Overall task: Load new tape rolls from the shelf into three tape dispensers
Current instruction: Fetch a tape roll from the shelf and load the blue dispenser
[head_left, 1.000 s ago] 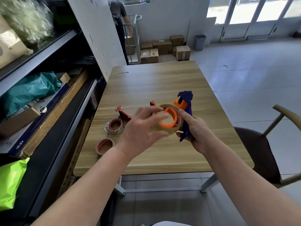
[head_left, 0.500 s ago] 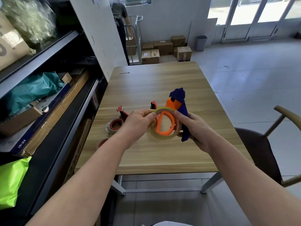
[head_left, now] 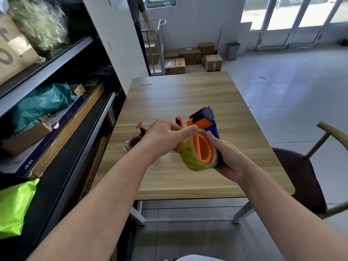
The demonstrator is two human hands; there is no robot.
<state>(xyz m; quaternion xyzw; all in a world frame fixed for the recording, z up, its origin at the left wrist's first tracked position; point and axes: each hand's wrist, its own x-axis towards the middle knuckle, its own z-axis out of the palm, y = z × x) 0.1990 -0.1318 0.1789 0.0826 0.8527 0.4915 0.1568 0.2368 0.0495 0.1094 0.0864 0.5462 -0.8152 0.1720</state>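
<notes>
A blue and orange tape dispenser (head_left: 208, 121) is held above the wooden table (head_left: 180, 98) in my right hand (head_left: 228, 159), whose fingers curl round its blue body. A yellowish clear tape roll (head_left: 192, 161) sits on the dispenser's orange hub (head_left: 204, 148). My left hand (head_left: 162, 137) pinches the top edge of that roll with thumb and fingers. Behind my left wrist on the table lies a red dispenser (head_left: 141, 128) with a red-cored tape roll (head_left: 132, 143). Another orange-tipped dispenser (head_left: 178, 120) peeks out beyond my left hand.
A dark metal shelf (head_left: 62, 102) with boxes, a teal bag and a bright green bag (head_left: 15, 206) runs along the left. A chair (head_left: 305, 178) stands at the table's right. Cardboard boxes (head_left: 190, 56), a bin and a person stand far behind.
The dispenser has tilted so the roll's opening faces more sideways. My left hand shifted from the roll's left side to pinching its top edge. The loose roll near the table's front is now hidden.
</notes>
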